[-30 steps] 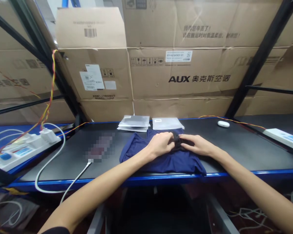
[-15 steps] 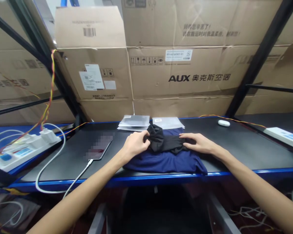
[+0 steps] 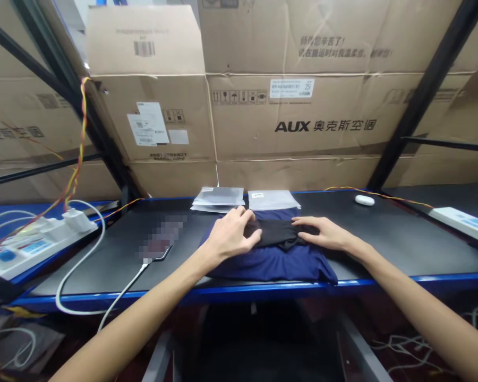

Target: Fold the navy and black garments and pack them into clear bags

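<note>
Left hand [image 3: 233, 233] palm down over the left end of the black fabric strip [image 3: 276, 232], thumb well apart from the fingers, dark cloth showing in the gap; grip looks spread and touching, not clamped. Strip sits to the right of that grip, between the 2 hands, long axis running left to right, roughly parallel to the tabletop [image 3: 382, 233] front edge. It lies on top of the navy blue cloth [image 3: 271, 268], which is near that edge. Neither hand is clearly nearer: 1 at each end. Right hand [image 3: 326, 233] comes in from the right, fingertips on the strip's right end, index and thumb slightly parted with black between; can't tell whether they pinch it.
</note>
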Demonstrator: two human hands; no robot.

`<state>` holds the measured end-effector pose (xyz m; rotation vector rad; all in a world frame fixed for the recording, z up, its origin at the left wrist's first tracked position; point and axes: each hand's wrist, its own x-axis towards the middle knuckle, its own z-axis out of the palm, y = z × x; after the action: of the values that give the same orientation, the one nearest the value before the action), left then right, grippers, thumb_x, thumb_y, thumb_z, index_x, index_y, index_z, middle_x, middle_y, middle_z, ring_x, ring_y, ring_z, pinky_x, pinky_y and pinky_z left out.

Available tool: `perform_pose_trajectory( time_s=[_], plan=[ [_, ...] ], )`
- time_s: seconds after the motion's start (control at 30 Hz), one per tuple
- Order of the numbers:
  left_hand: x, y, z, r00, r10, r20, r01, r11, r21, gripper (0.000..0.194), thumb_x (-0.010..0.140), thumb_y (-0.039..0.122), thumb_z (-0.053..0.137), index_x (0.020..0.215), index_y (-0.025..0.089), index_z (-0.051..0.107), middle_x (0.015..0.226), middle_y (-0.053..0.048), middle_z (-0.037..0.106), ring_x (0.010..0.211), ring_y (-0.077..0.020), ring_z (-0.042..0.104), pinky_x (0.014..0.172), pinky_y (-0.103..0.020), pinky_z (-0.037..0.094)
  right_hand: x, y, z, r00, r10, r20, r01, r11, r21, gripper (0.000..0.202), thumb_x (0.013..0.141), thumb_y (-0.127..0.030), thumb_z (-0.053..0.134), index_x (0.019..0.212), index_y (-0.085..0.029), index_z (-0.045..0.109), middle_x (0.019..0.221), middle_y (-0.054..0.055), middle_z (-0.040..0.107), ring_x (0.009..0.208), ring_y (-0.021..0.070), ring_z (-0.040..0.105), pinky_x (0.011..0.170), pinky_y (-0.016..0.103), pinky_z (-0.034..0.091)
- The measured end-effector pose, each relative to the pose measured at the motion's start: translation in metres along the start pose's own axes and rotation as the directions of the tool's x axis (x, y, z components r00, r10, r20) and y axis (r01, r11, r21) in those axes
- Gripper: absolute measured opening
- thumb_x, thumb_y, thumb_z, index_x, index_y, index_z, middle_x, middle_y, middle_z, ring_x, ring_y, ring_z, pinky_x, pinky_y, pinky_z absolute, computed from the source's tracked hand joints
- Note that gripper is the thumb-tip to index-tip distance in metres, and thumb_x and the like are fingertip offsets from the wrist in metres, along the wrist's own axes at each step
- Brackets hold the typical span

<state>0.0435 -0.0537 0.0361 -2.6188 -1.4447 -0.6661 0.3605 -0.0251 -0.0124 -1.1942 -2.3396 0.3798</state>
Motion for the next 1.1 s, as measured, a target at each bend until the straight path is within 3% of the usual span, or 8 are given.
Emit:
perform_pose_trajectory(
  time_s=[0.1,0.23,0.37,0.47,0.63,0.83,0.97,1.1],
  plan=[
    [0.001,0.004,0.015,0.993,0.024,0.117,-0.030,0.998,0.051,0.038,0.084,0.056,0.061,0.102,0.023,0.060,0.105,-0.006,0.061,0.096,-0.0247,0.062,0.073,-0.033,0.051,0.000,-0.001,0.000,1.000,0.007,-0.002,-0.007,1.000,-0.004,0.041,0.087,-0.043,0.060,0.122,-0.023,0.068,0.137,0.007,0.062,0.125,0.0293,0.059,0.109,0.043,0.045],
    [0.005,-0.005,0.027,0.991,0.045,0.125,-0.046,0.999,0.002,0.026,0.088,0.046,0.063,0.101,0.023,0.062,0.104,-0.004,0.062,0.091,-0.0216,0.064,0.071,-0.030,0.050,0.000,-0.002,0.000,1.000,0.010,-0.010,-0.010,1.000,0.002,0.040,0.086,-0.042,0.061,0.121,-0.024,0.069,0.137,0.006,0.062,0.124,0.0298,0.059,0.108,0.044,0.045],
    [0.008,-0.020,0.016,0.999,0.034,0.041,-0.026,0.981,-0.193,0.019,0.089,0.040,0.060,0.089,0.022,0.064,0.091,-0.002,0.066,0.080,-0.0179,0.063,0.071,-0.028,0.048,0.000,-0.001,0.000,1.000,0.008,-0.010,-0.008,1.000,0.002,0.038,0.087,-0.043,0.060,0.119,-0.024,0.069,0.137,0.007,0.063,0.124,0.0297,0.059,0.108,0.044,0.045],
    [0.007,-0.033,-0.002,0.995,-0.074,-0.060,0.057,0.966,-0.254,0.015,0.088,0.034,0.058,0.092,0.021,0.063,0.086,-0.001,0.068,0.076,-0.0177,0.063,0.071,-0.028,0.047,0.000,-0.001,0.000,1.000,0.005,-0.017,-0.005,1.000,0.019,0.037,0.086,-0.043,0.061,0.117,-0.026,0.069,0.136,0.006,0.063,0.123,0.0297,0.060,0.107,0.045,0.046],
    [-0.004,-0.064,-0.026,0.946,-0.306,-0.102,0.311,0.949,0.040,0.029,0.084,0.029,0.055,0.113,0.025,0.057,0.078,0.000,0.068,0.070,-0.0214,0.066,0.067,-0.029,0.046,0.000,0.001,0.000,1.000,0.013,-0.023,-0.012,0.999,0.042,0.036,0.085,-0.042,0.063,0.116,-0.026,0.070,0.135,0.006,0.064,0.122,0.0301,0.061,0.107,0.047,0.046],
    [-0.024,-0.096,-0.021,0.889,-0.426,0.168,0.355,0.874,0.332,0.031,0.084,0.031,0.051,0.113,0.024,0.059,0.093,-0.010,0.072,0.086,-0.0313,0.069,0.074,-0.038,0.050,0.000,0.001,0.000,1.000,0.011,-0.011,-0.011,1.000,0.006,0.037,0.087,-0.045,0.061,0.117,-0.025,0.069,0.136,0.006,0.063,0.124,0.0299,0.060,0.107,0.045,0.046],
    [-0.024,-0.100,-0.020,0.928,-0.364,0.084,0.329,0.903,0.277,0.036,0.084,0.027,0.051,0.120,0.023,0.057,0.109,-0.011,0.070,0.099,-0.0301,0.067,0.079,-0.037,0.052,0.000,0.001,0.000,1.000,0.013,-0.011,-0.013,1.000,0.011,0.036,0.086,-0.044,0.062,0.117,-0.025,0.069,0.136,0.006,0.063,0.124,0.0301,0.060,0.107,0.045,0.046],
    [-0.012,-0.093,-0.024,0.996,-0.083,-0.029,0.084,0.995,0.055,0.032,0.088,0.027,0.048,0.116,0.020,0.063,0.121,-0.009,0.066,0.111,-0.0248,0.062,0.095,-0.034,0.049,-0.001,0.001,0.000,1.000,0.006,-0.016,-0.006,1.000,0.015,0.036,0.086,-0.044,0.062,0.117,-0.025,0.069,0.136,0.006,0.063,0.124,0.0301,0.060,0.108,0.045,0.046]
  ],
)
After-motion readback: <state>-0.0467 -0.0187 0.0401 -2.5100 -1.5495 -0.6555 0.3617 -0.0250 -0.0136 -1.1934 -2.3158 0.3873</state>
